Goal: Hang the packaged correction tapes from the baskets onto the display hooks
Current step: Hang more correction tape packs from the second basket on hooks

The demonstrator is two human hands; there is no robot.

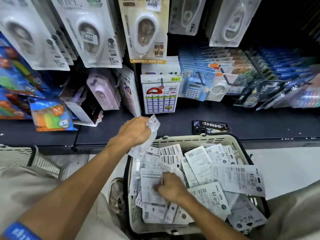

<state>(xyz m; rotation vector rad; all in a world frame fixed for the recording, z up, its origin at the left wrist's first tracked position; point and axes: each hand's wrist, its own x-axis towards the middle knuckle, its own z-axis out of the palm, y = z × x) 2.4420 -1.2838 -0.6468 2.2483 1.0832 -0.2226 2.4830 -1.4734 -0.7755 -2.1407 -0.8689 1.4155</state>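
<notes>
A cream plastic basket (195, 140) in front of me is full of white packaged correction tapes (237, 180) lying in a loose heap. My left hand (134, 129) is raised over the basket's far left corner and grips a small stack of the white packages (149, 135), which hangs down from my fist. My right hand (170, 188) is down inside the basket, its fingers curled on a package (150, 182) in the heap. Above, correction tape packs (97, 32) hang in rows on the display hooks.
A dark shelf (181, 116) runs across behind the basket, with a phone (210, 127) lying on it. Calculators (194, 90), label sheets (160, 96) and other stationery hang on low hooks. A second cream basket (22, 158) sits at the left on the pale floor.
</notes>
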